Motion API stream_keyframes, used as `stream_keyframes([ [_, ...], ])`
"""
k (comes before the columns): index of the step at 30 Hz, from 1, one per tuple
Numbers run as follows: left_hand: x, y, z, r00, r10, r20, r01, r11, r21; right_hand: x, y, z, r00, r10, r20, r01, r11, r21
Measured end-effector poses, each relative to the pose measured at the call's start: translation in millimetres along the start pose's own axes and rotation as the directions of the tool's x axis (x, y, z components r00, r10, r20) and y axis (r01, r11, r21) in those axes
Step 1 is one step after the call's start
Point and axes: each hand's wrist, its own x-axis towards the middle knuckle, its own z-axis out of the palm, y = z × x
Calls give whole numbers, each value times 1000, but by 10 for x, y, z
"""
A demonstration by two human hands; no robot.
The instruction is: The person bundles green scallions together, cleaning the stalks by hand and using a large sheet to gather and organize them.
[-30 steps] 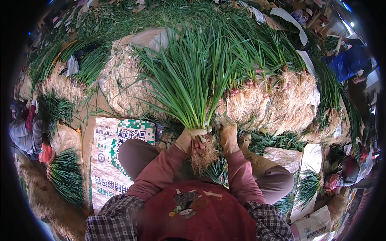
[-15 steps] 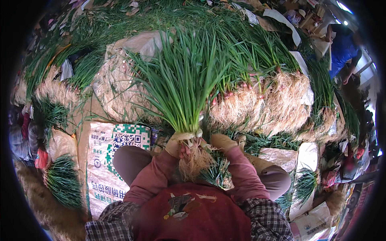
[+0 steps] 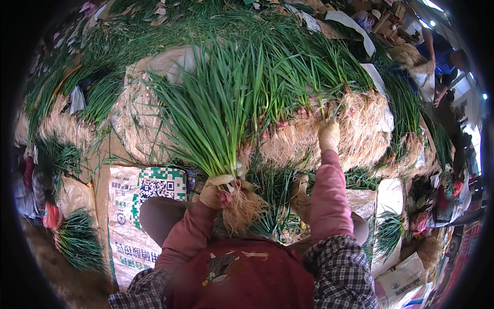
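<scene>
My left hand (image 3: pixel 210 194), in a pale work glove, is wrapped round the base of a large bunch of spring onions (image 3: pixel 218 123). Its long green leaves fan up and away from me, and the tangled pale roots (image 3: pixel 241 211) hang toward my lap. My right hand (image 3: pixel 329 136), gloved alike, reaches out to the rooty front of the heaped spring onions (image 3: pixel 288 141). Its fingers are closed about a thin stalk there; the fingertips are partly hidden.
A printed white sack (image 3: pixel 123 226) lies by my left knee. Small green bundles lie at left (image 3: pixel 80 239) and right (image 3: pixel 389 232). Beyond spreads a broad heap of green leaves (image 3: pixel 170 31). A person in blue (image 3: pixel 445 64) is at the far right, holding a rooty bundle.
My right hand has left the bunch and stretched forward and right to the heap. The left hand keeps the bunch, which now leans more to the left. The person in blue has moved.
</scene>
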Motion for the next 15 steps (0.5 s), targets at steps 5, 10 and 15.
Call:
stream_keyframes([
  [5,103,-93,-13,998,-53,-28,55,995,82,47,363,84,993,-76,94,83,994,-72],
  [10,64,-53,-25,994,-27,-107,47,981,188,25,135,185,989,-135,65,143,979,-145],
  [15,71,133,187,985,167,45,-173,931,323,329,99,7,941,-16,337,164,894,-416],
])
